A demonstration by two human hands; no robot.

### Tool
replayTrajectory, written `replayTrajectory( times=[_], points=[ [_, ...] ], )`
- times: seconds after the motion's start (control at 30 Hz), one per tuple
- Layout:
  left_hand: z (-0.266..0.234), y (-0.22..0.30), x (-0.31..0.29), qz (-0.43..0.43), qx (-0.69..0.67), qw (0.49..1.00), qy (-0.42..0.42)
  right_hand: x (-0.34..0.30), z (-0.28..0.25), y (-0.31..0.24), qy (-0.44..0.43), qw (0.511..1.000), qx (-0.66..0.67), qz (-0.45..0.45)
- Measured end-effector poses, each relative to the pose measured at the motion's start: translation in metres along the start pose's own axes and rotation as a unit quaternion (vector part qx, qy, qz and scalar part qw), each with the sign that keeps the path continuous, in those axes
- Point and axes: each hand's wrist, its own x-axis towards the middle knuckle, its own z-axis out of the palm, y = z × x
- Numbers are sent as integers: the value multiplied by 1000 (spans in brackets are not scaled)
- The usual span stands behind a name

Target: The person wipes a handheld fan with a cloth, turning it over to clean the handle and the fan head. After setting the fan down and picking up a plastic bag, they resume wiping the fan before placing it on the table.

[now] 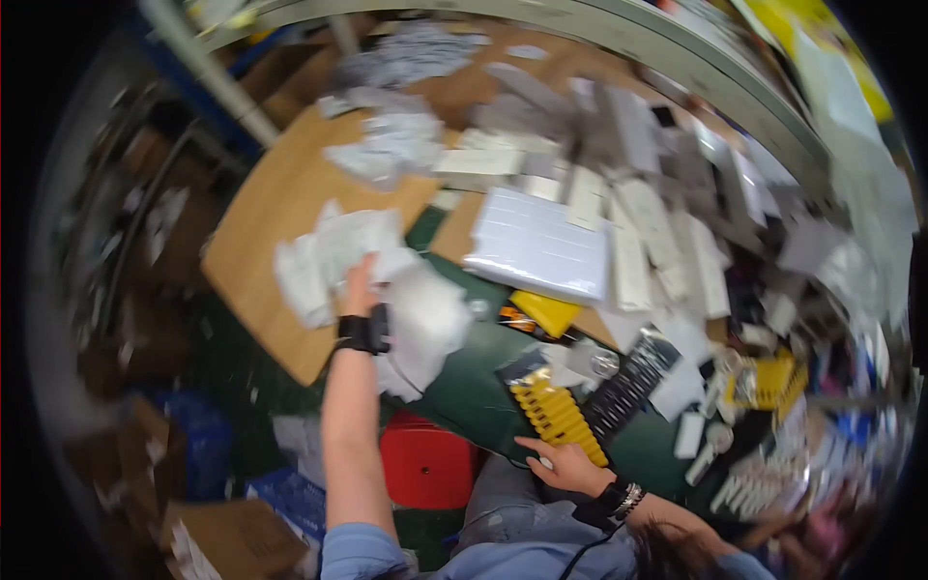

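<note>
My left hand [360,288] reaches forward onto a heap of crumpled white plastic bags [420,314] at the table's left part. It is blurred, but its fingers look stretched out, touching or just over the bags. My right hand [572,471] is low at the near table edge, index finger and thumb apart, holding nothing that I can see. Just beyond it lies a clear pack of yellow ridged pieces [556,411], close to or touching the fingers. A similar pack with black pieces [633,382] lies to its right.
A stack of white flat sheets or packs [541,246] sits mid-table, with several long white boxes [633,232] behind. More white bags [391,145] lie farther back. A red stool [425,459] stands below the table edge; cardboard boxes [232,536] are on the left floor.
</note>
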Motion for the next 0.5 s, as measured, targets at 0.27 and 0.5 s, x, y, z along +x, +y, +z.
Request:
replayTrajectory(
  times=[0.27,0.5],
  points=[
    [32,-59,94,-303,-447,841,-42,-161,-34,100,160,947,66,271],
    [24,-65,67,-177,-386,903,67,-206,-64,170,352,808,-16,472]
  ],
)
